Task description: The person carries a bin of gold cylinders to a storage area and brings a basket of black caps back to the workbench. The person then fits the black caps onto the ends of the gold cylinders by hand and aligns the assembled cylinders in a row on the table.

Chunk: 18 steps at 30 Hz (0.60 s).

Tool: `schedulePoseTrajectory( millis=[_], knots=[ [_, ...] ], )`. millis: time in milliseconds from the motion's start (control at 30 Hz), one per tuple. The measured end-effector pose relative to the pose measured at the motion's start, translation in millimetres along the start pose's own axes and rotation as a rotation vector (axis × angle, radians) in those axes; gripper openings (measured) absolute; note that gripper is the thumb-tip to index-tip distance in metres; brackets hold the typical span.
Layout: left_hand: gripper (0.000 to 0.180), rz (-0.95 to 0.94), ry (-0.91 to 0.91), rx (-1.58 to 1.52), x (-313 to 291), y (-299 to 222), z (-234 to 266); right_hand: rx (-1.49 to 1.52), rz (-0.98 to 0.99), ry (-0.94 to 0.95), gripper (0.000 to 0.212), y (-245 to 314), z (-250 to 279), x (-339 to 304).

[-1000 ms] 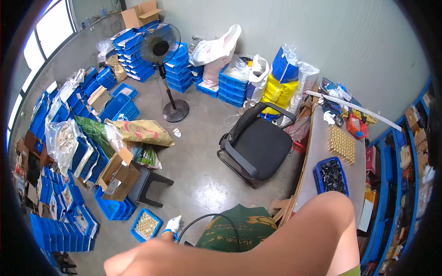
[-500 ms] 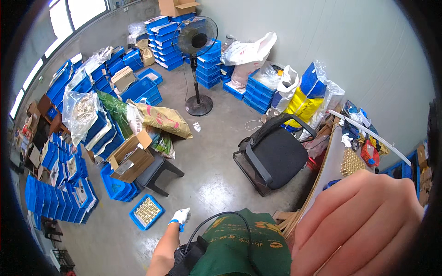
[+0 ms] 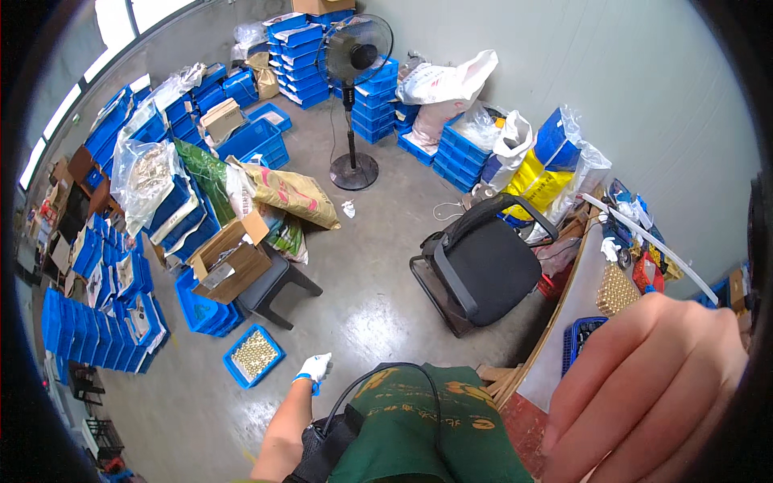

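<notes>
My left hand (image 3: pixel 314 369), in a white glove with a blue cuff, hangs low above the floor. Its fingers look loosely extended, and nothing shows in them. Nearest to it is a blue tray (image 3: pixel 254 357) on the floor, filled with small gold-coloured pieces. Very close to the camera, my bare right hand (image 3: pixel 652 386) is closed with its fingers curled under; whatever it may hold is hidden. Behind that hand, a tabletop carries a block of gold pieces (image 3: pixel 617 290) and a blue basket (image 3: pixel 573 342) with dark things in it.
A black chair (image 3: pixel 487 270) stands ahead beside the table. A black pedestal fan (image 3: pixel 353 113) is farther off. To the left, a dark stool (image 3: pixel 278 290) bears an open cardboard box (image 3: pixel 229 262). Stacked blue crates (image 3: pixel 105 334) and a tan sack (image 3: pixel 294 193) crowd that side.
The view has shifted slightly. My right hand sits a little farther right and lower, showing more of the blue basket. My left hand keeps nearly the same pose, a little higher.
</notes>
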<state>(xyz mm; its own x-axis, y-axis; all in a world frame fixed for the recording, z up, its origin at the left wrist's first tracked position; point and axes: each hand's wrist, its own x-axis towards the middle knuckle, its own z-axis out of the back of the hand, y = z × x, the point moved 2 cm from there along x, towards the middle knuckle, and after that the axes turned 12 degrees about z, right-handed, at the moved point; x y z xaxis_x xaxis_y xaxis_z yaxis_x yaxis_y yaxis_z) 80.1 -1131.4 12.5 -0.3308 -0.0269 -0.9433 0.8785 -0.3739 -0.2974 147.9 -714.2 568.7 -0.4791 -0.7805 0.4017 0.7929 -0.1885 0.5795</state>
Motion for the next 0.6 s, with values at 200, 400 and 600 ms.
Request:
schedulePoseTrajectory(
  millis=[200, 400, 600],
  knots=[
    [0.047, -0.010, -0.041, -0.041, 9.4, 8.0, 0.3, 0.015, 0.020, 0.023, 0.039, -6.0, -4.2, 5.6],
    [0.055, 0.003, -0.019, -0.032, 8.6, 10.8, -0.8, 0.019, 0.024, 0.045, 0.040, -11.9, -0.6, 11.8],
    [0.054, 0.020, -0.034, -0.061, 16.1, 20.4, 0.4, 0.008, 0.038, 0.087, 0.040, -16.4, -1.9, 23.5]
  ],
)
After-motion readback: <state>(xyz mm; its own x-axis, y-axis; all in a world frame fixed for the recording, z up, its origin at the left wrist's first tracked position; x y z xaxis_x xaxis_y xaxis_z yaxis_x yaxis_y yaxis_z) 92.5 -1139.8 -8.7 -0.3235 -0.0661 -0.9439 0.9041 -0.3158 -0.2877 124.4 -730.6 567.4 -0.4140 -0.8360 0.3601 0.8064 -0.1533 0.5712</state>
